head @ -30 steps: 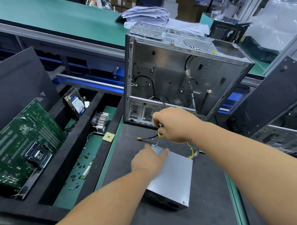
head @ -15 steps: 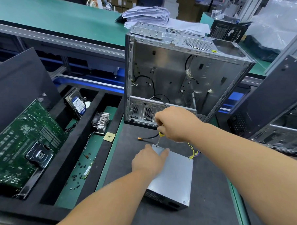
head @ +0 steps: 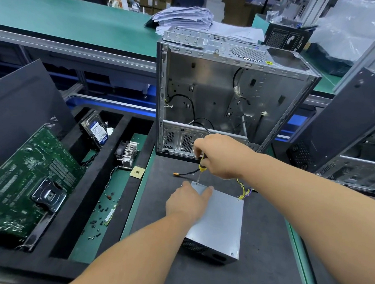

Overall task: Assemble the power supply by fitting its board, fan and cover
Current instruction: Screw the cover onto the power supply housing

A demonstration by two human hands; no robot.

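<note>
A grey metal power supply (head: 218,220) lies on the dark mat with its cover on top and a vented black side facing me. Yellow and purple wires (head: 242,190) come out of its far end. My left hand (head: 185,203) rests on the far left corner of the cover, fingers spread flat. My right hand (head: 219,156) grips a screwdriver (head: 200,170) with a yellow and black handle, held upright. Its tip touches the cover's far left corner, just beyond my left fingers.
An open metal computer case (head: 227,96) stands upright right behind the hands. A black cable with an orange plug (head: 176,174) lies beside the power supply. Left, a black foam tray holds a green motherboard (head: 28,182), a hard drive (head: 95,130), a heatsink (head: 128,153) and loose screws (head: 96,222).
</note>
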